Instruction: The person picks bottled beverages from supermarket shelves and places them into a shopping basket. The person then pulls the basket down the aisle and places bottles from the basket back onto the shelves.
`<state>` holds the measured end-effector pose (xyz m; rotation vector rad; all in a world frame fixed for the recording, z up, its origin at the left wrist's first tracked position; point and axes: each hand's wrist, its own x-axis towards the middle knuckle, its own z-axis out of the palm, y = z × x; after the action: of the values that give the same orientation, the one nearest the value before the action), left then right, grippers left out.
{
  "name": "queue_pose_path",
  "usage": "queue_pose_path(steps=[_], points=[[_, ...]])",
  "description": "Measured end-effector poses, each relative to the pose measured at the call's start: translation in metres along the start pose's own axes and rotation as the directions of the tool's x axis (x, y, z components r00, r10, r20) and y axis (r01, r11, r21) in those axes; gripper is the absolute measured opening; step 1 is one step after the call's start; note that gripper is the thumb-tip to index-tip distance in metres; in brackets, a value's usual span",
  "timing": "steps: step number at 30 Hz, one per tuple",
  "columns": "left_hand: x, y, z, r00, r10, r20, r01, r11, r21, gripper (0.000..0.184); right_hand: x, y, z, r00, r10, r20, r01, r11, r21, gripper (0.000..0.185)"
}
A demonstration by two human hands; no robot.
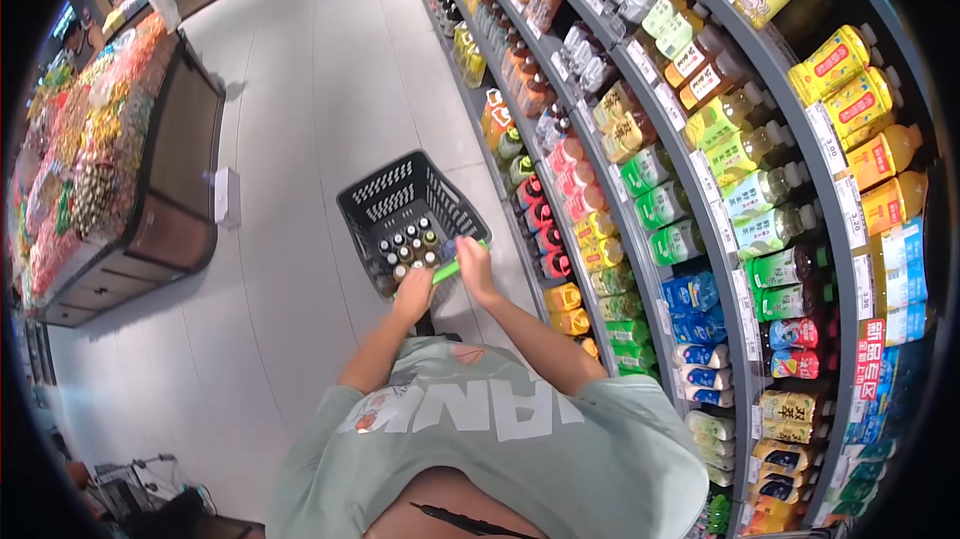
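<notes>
In the head view a dark shopping cart (385, 184) with slotted walls stands on the floor ahead of my body. Across its near side runs a green handle (444, 272). My left hand (414, 292) is closed around the handle's left part, and my right hand (472, 265) grips it farther right. Inside the cart, near the handle, several bottles (412, 239) stand upright with their caps facing up. The fingers' undersides and part of the bottles' sides are hidden.
Along the right runs a tall shelf (735, 274) stocked with bottled drinks and price tags. To the left is a wooden display stand (165, 189) heaped with colourful packaged goods, a white box (227, 197) at its side. A pale tiled floor (300, 89) lies between them.
</notes>
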<state>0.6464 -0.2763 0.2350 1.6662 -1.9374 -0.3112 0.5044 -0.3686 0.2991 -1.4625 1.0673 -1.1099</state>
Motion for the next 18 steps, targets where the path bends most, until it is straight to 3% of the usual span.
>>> queue_pose_path(steps=[1,2,4,5,6,8,11,12,14,18], points=[[0.005,-0.012,-0.003,0.999,0.030,0.018,-0.030,1.000,-0.002,0.026,0.012,-0.005,0.008,0.989,-0.082,0.126,0.084,0.996,-0.010,0.020],[0.010,-0.024,-0.006,0.999,0.048,0.012,-0.048,0.999,0.002,0.026,0.028,0.004,0.017,0.947,-0.228,0.227,0.286,0.920,-0.269,0.019],[0.023,-0.047,-0.014,0.992,0.127,0.013,-0.127,0.991,-0.036,0.029,0.054,0.004,0.025,0.738,-0.471,0.483,0.660,0.653,-0.372,0.025],[0.029,-0.058,-0.019,0.989,0.151,0.013,-0.149,0.987,-0.067,0.029,0.061,0.037,0.029,0.696,-0.417,0.584,0.697,0.590,-0.408,0.027],[0.034,-0.068,-0.024,0.986,0.168,0.011,-0.166,0.984,-0.068,0.029,0.067,0.044,0.034,0.701,-0.422,0.575,0.696,0.583,-0.420,0.027],[0.045,-0.086,-0.036,0.985,0.139,0.100,-0.132,0.989,-0.071,0.028,0.082,0.050,0.046,0.586,0.089,0.805,0.670,0.505,-0.544,0.027],[0.070,-0.106,-0.060,0.985,0.124,0.117,-0.114,0.990,-0.088,0.026,0.106,0.048,0.066,0.594,0.040,0.803,0.634,0.591,-0.499,0.024],[0.076,-0.116,-0.063,0.986,0.103,0.131,-0.093,0.992,-0.082,0.025,0.113,0.047,0.072,0.603,0.041,0.797,0.627,0.593,-0.505,0.024],[0.089,-0.132,-0.071,0.988,0.098,0.118,-0.085,0.990,-0.113,0.025,0.124,0.043,0.081,0.607,-0.125,0.785,0.683,0.586,-0.436,0.022],[0.126,-0.158,-0.090,0.991,0.058,0.123,-0.039,0.988,-0.147,0.025,0.157,0.043,0.105,0.622,-0.174,0.764,0.683,0.598,-0.420,0.022]])
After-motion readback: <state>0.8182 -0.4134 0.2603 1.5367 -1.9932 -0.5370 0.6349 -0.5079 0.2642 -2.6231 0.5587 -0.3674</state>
